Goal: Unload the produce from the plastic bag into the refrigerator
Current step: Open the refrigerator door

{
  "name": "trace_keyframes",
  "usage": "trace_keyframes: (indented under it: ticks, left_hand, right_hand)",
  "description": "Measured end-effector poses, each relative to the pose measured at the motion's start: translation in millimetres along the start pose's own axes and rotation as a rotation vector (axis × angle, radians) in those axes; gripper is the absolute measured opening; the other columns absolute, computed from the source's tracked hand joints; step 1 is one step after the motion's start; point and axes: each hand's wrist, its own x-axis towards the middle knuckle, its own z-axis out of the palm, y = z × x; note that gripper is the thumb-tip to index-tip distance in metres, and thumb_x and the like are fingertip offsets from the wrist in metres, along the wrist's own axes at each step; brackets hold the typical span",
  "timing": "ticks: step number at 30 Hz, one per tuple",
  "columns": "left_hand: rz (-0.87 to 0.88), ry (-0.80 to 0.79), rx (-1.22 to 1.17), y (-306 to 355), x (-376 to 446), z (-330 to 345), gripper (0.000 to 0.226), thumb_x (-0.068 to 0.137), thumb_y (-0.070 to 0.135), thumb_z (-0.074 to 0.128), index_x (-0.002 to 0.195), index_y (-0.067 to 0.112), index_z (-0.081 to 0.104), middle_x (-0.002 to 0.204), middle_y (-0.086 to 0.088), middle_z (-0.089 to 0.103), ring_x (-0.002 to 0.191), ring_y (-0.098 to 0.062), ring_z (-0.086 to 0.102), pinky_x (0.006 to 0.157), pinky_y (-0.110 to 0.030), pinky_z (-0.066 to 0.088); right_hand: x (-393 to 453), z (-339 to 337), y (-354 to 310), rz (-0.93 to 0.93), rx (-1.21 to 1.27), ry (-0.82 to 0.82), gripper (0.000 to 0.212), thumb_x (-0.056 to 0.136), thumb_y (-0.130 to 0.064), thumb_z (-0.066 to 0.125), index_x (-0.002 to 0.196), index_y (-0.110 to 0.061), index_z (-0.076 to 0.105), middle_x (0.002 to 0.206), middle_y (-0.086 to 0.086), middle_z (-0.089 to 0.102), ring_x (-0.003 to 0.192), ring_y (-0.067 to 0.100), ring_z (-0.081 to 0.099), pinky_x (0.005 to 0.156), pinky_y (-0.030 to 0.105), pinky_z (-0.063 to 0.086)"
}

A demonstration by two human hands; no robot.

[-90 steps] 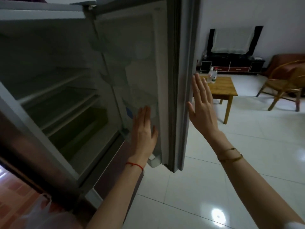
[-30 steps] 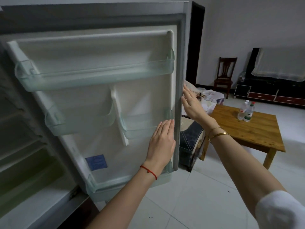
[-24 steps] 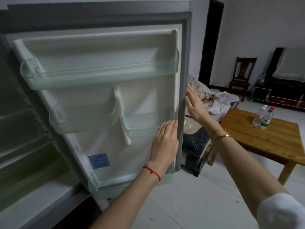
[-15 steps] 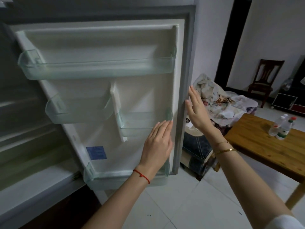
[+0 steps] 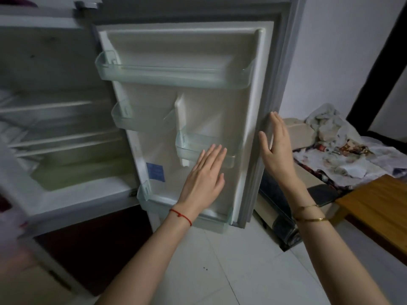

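The refrigerator (image 5: 66,188) stands open on the left, its inner shelves bare and dim. Its door (image 5: 220,106) is swung wide and faces me, with clear bins that hold nothing. My left hand (image 5: 203,172) lies flat, fingers spread, against the lower inside of the door below a small bin. My right hand (image 5: 275,148) is flat at the door's outer right edge, fingers straight. Neither hand holds anything. No plastic bag or produce is in view.
A wooden table (image 5: 378,208) stands at the right. Behind it, a low seat (image 5: 343,159) is piled with crumpled cloth. A dark lower refrigerator panel (image 5: 92,243) sits under the open compartment. White floor tiles (image 5: 220,271) lie below my arms.
The door has swung further open, from edge-on to facing me. My view has turned left and the table slid to the right edge. Both hands stay flat on the door.
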Motion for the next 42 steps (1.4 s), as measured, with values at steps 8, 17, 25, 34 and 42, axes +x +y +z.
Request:
trace_keyframes:
  ticks: [8, 17, 25, 34, 42]
  left_hand:
    - [-0.302, 0.024, 0.109, -31.1, -71.1, -72.6, 0.061, 0.097, 0.026, 0.049, 0.152, 0.009, 0.028, 0.157, -0.006, 0.032, 0.146, -0.018, 0.026, 0.123, -0.037, 0.012]
    - [-0.664, 0.1, 0.222, -62.2, -174.8, -152.3, 0.052, 0.095, 0.026, 0.056, 0.144, 0.013, 0.044, 0.143, -0.004, 0.05, 0.133, -0.021, 0.044, 0.113, -0.041, 0.034]
    - [-0.85, 0.18, 0.306, -83.3, -261.4, -201.3, 0.05, 0.093, 0.031, 0.052, 0.137, 0.008, 0.05, 0.132, -0.01, 0.058, 0.122, -0.025, 0.054, 0.107, -0.039, 0.041]
    - [-1.048, 0.222, 0.334, -135.1, -361.8, -262.4, 0.047, 0.095, 0.027, 0.055, 0.14, 0.013, 0.048, 0.134, -0.006, 0.056, 0.123, -0.02, 0.051, 0.106, -0.03, 0.036]
    - [-1.151, 0.221, 0.384, -203.4, -425.1, -325.3, 0.049, 0.095, 0.026, 0.057, 0.142, 0.016, 0.046, 0.139, -0.004, 0.053, 0.127, -0.018, 0.047, 0.104, -0.022, 0.03]
  right_hand:
    - [-30.8, 12.1, -60.3, -0.123, 0.15, -0.146, 0.052, 0.101, -0.033, 0.046, 0.148, -0.013, 0.035, 0.152, 0.004, 0.038, 0.143, 0.015, 0.03, 0.12, 0.037, 0.024]
    - [-74.6, 73.3, -131.2, -0.255, 0.255, -0.444, 0.043, 0.099, -0.035, 0.049, 0.136, -0.014, 0.049, 0.133, 0.003, 0.057, 0.127, 0.02, 0.046, 0.104, 0.024, 0.031]
    - [-114.9, 140.7, -189.2, -0.314, 0.351, -0.667, 0.044, 0.097, -0.035, 0.053, 0.135, -0.014, 0.051, 0.131, 0.004, 0.058, 0.124, 0.02, 0.047, 0.102, 0.023, 0.032]
    - [-164.8, 223.1, -285.1, -0.366, 0.414, -0.816, 0.042, 0.097, -0.032, 0.053, 0.135, -0.015, 0.051, 0.133, 0.004, 0.057, 0.127, 0.022, 0.045, 0.107, 0.032, 0.036]
    - [-205.4, 301.2, -382.4, -0.387, 0.464, -0.915, 0.042, 0.098, -0.035, 0.052, 0.135, -0.016, 0.05, 0.134, 0.002, 0.056, 0.129, 0.019, 0.044, 0.104, 0.021, 0.03]
